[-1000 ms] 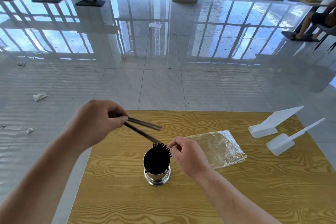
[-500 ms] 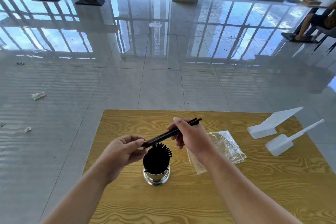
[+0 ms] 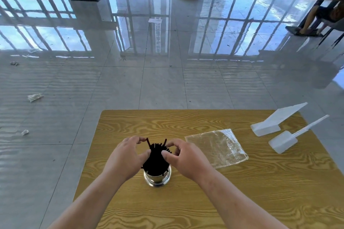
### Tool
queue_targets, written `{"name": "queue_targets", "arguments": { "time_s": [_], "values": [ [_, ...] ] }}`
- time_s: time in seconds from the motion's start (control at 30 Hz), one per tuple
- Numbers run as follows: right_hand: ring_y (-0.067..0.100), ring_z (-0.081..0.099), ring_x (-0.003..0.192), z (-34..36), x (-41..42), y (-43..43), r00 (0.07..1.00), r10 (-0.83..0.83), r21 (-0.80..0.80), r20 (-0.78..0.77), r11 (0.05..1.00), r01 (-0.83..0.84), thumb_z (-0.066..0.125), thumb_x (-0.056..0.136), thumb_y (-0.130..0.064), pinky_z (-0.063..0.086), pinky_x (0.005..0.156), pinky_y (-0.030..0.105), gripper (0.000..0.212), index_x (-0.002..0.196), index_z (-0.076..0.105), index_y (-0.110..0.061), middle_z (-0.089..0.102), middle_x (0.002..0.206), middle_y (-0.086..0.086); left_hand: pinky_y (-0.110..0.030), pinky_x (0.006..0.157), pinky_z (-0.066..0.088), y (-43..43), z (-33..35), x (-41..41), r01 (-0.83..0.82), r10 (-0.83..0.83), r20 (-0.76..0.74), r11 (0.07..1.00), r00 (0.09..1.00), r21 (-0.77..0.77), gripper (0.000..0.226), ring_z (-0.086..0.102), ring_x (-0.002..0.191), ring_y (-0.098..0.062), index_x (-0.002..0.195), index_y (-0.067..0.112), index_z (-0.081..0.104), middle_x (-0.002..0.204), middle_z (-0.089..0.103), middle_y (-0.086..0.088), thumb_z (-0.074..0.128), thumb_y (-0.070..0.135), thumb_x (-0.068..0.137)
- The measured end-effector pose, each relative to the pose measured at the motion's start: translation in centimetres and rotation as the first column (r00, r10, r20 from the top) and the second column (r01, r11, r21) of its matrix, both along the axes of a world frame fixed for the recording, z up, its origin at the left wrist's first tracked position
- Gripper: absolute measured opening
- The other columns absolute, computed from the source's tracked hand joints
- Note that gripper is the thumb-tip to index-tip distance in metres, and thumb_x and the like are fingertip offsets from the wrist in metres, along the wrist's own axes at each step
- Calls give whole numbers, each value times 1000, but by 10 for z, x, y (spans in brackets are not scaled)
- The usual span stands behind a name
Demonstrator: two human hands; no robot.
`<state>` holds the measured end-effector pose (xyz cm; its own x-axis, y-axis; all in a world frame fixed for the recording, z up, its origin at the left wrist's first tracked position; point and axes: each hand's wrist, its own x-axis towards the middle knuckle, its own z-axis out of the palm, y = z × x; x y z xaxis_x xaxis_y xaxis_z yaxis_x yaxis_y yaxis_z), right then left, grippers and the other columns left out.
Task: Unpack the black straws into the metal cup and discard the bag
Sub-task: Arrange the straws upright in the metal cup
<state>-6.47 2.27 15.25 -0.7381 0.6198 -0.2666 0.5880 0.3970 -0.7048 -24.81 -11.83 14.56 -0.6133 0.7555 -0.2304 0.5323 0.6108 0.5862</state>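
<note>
A shiny metal cup point(image 3: 157, 178) stands on the wooden table point(image 3: 260, 191) near its front middle. A thick bunch of black straws point(image 3: 156, 158) stands upright in it, their tips fanning out above the rim. My left hand point(image 3: 126, 156) cups the bunch from the left, and my right hand point(image 3: 183, 156) cups it from the right; thumbs and fingers of both press against the straws. The clear plastic bag point(image 3: 217, 148) lies flat and empty on the table just right of my right hand.
Two white plastic stands point(image 3: 268, 125) point(image 3: 283, 140) sit at the table's far right. Scraps of litter point(image 3: 34, 97) lie on the glossy tiled floor to the left. A seated person point(image 3: 323, 15) is far off at the upper right.
The few straws held between both hands above the cup have gone into the cup. Both hands have dropped and closed around the bunch.
</note>
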Motion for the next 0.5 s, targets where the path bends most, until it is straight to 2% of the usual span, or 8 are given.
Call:
{"name": "queue_targets", "arguments": {
  "time_s": [0.1, 0.2, 0.27, 0.33, 0.43, 0.5],
  "values": [
    [3, 56, 61, 1, 12, 14, 999, -42, 30, -15, 999, 43, 60, 93, -67, 45, 56, 22, 48, 130, 64, -37, 63, 75, -10, -37, 103, 45, 18, 7, 8, 43, -43, -45, 999, 998, 16, 53, 49, 136, -14, 135, 43, 55, 143, 56, 13, 67, 61, 87],
    [3, 58, 66, 0, 29, 33, 997, -77, 56, -13, 995, 78, 60, 96, -65, 46, 59, 21, 47, 130, 64, -33, 63, 80, -10, -35, 99, 45, 40, 10, 19, 98, -98, -46, 995, 994, 11, 56, 50, 136, -14, 137, 44, 52, 147, 55, 14, 67, 63, 86],
    [5, 63, 73, -3, 42, 44, 995, -100, 53, -13, 994, 100, 60, 96, -64, 53, 64, 24, 46, 129, 64, -32, 66, 85, -9, -34, 97, 45, 53, 11, 25, 117, -117, -54, 993, 992, -5, 58, 49, 136, -13, 139, 43, 51, 148, 53, 14, 68, 62, 87],
    [6, 65, 73, -8, 55, 56, 991, -132, 54, -9, 990, 132, 61, 96, -63, 58, 68, 27, 45, 128, 65, -32, 68, 85, -8, -35, 100, 43, 65, 11, 33, 133, -133, -79, 991, 988, -7, 58, 46, 138, -13, 139, 41, 51, 148, 53, 13, 68, 60, 87],
    [5, 64, 72, -17, 74, 75, 981, -196, 77, 8, 978, 194, 60, 94, -64, 57, 67, 26, 45, 126, 64, -33, 67, 84, -11, -37, 109, 41, 85, 10, 49, 188, -185, -118, 982, 976, 11, 59, 41, 142, -14, 140, 39, 52, 148, 53, 12, 67, 58, 87],
    [4, 65, 78, -23, 86, 86, 975, -220, 72, 12, 973, 219, 61, 94, -64, 56, 69, 26, 47, 129, 64, -32, 66, 91, -12, -38, 115, 37, 99, 8, 61, 250, -246, -163, 968, 955, 3, 59, 38, 145, -16, 142, 35, 52, 149, 52, 11, 67, 56, 88]
  ]
}}
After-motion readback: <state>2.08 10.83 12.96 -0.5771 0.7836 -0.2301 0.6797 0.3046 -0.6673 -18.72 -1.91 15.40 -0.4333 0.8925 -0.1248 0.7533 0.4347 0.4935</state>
